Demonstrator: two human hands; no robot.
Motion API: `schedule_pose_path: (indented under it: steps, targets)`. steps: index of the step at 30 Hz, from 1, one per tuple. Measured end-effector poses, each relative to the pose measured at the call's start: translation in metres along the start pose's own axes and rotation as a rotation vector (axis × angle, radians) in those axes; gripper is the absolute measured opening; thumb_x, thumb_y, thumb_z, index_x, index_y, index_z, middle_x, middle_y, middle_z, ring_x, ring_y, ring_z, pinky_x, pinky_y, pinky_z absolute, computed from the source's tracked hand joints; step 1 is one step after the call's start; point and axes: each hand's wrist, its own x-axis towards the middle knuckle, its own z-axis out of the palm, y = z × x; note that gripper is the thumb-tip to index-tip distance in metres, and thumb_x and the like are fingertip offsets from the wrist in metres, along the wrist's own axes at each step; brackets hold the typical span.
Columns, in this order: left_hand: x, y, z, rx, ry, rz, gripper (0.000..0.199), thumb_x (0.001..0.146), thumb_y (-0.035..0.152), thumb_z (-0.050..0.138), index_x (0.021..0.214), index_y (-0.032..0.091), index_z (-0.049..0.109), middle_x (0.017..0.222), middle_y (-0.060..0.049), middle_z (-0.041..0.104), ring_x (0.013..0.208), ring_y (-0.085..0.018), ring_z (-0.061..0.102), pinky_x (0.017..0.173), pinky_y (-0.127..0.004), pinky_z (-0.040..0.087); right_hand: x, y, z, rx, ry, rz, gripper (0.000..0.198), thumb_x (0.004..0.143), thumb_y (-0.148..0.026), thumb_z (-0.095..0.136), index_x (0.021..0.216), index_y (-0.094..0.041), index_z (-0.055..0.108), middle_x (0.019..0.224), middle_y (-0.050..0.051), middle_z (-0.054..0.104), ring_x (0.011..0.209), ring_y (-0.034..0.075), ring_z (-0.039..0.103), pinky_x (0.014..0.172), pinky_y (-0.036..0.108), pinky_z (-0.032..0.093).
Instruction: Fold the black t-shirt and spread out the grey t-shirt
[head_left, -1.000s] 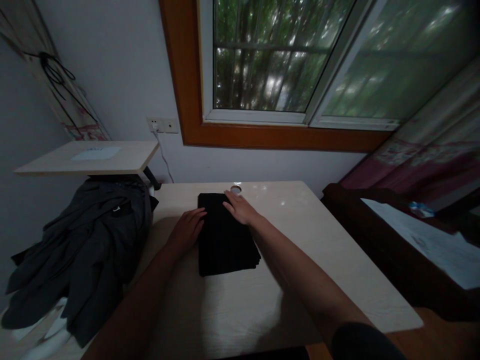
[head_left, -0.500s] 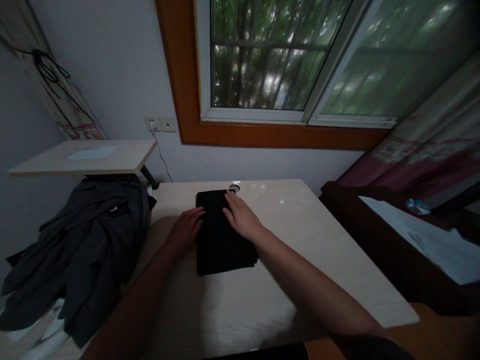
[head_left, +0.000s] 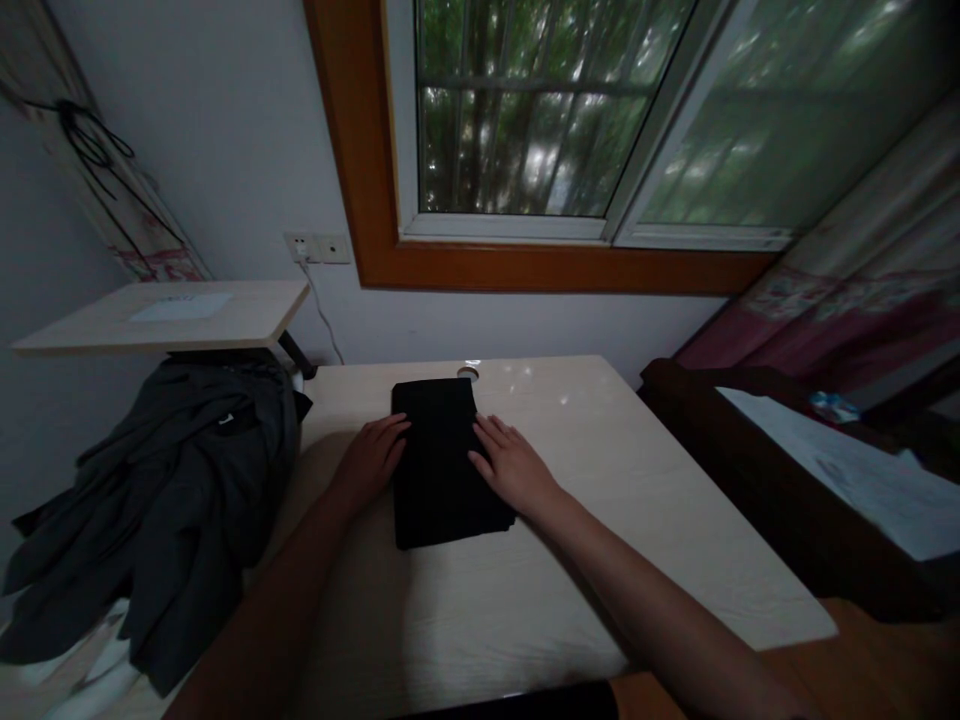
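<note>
A black folded cloth garment (head_left: 442, 470), laid as a flat rectangle, lies on the pale wooden table (head_left: 637, 500). Its lower right corner shows several stacked layers. My left hand (head_left: 373, 455) rests along its left edge with fingers stretched onto the cloth. On the opposite side, my right hand (head_left: 514, 463) lies flat at the right edge, fingertips and thumb touching the fabric. Neither hand grips it. What kind of garment it is cannot be made out.
To the left, a heap of dark grey clothes (head_left: 187, 470) sits under a raised board (head_left: 277, 310) bearing a paper sheet (head_left: 181, 306). A cable hole (head_left: 468, 374) is near the table's back edge. Dark brown furniture (head_left: 780, 490) with papers stands at right; a window is ahead.
My right hand has slid down and to the right, from the cloth's upper part to its right edge. My left hand and the cloth have stayed in place.
</note>
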Motion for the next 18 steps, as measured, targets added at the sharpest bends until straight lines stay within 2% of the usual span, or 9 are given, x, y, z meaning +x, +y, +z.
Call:
schedule_pose_path:
  steps: [3, 6, 8, 11, 13, 18]
  targets:
    - [0.0, -0.001, 0.001, -0.006, -0.004, 0.002, 0.034, 0.104, 0.032, 0.04, 0.132, 0.023, 0.056, 0.143, -0.006, 0.055, 0.132, -0.022, 0.05, 0.115, -0.047, 0.041, -0.007, 0.014, -0.004, 0.028, 0.042, 0.064, 0.048, 0.103, -0.042, 0.042, 0.138, -0.015, 0.06, 0.154, 0.012, 0.047, 0.145, 0.03, 0.04, 0.12, 0.05, 0.034]
    - [0.0, -0.001, 0.0, -0.016, -0.002, 0.009, 0.035, 0.104, 0.032, 0.039, 0.133, 0.023, 0.056, 0.143, -0.007, 0.055, 0.132, -0.022, 0.05, 0.115, -0.048, 0.04, -0.011, 0.015, -0.009, 0.117, 0.152, 0.067, 0.047, 0.103, -0.038, 0.043, 0.143, -0.017, 0.055, 0.152, 0.012, 0.05, 0.14, 0.027, 0.046, 0.118, 0.047, 0.038]
    - [0.0, 0.0, -0.001, -0.02, -0.008, 0.005, 0.035, 0.104, 0.032, 0.039, 0.133, 0.023, 0.056, 0.144, -0.007, 0.054, 0.133, -0.022, 0.049, 0.115, -0.048, 0.04, -0.012, 0.008, -0.013, 0.182, 0.207, 0.003, 0.047, 0.103, -0.036, 0.044, 0.147, -0.022, 0.05, 0.153, 0.01, 0.048, 0.14, 0.026, 0.045, 0.117, 0.048, 0.039]
    - [0.0, -0.001, 0.0, -0.024, -0.009, -0.002, 0.035, 0.104, 0.032, 0.039, 0.133, 0.023, 0.055, 0.144, -0.007, 0.054, 0.133, -0.022, 0.049, 0.114, -0.049, 0.041, -0.011, -0.005, -0.019, 0.216, 0.165, -0.191, 0.043, 0.102, -0.037, 0.048, 0.144, -0.03, 0.054, 0.158, 0.006, 0.041, 0.146, 0.028, 0.036, 0.117, 0.055, 0.037]
    - [0.0, -0.002, 0.001, -0.026, 0.0, 0.002, 0.035, 0.103, 0.031, 0.039, 0.133, 0.024, 0.055, 0.144, -0.007, 0.054, 0.132, -0.022, 0.05, 0.114, -0.049, 0.041, -0.01, -0.01, -0.02, 0.198, 0.12, -0.257, 0.041, 0.101, -0.038, 0.051, 0.141, -0.032, 0.058, 0.16, 0.004, 0.037, 0.148, 0.031, 0.031, 0.117, 0.059, 0.035]
    - [0.0, -0.004, 0.002, -0.022, -0.007, 0.002, 0.034, 0.103, 0.032, 0.039, 0.132, 0.024, 0.056, 0.143, -0.007, 0.055, 0.133, -0.022, 0.05, 0.115, -0.048, 0.04, -0.01, -0.004, -0.016, 0.132, 0.157, -0.165, 0.034, 0.101, -0.036, 0.05, 0.13, -0.029, 0.067, 0.156, 0.006, 0.043, 0.144, 0.033, 0.036, 0.117, 0.058, 0.036]
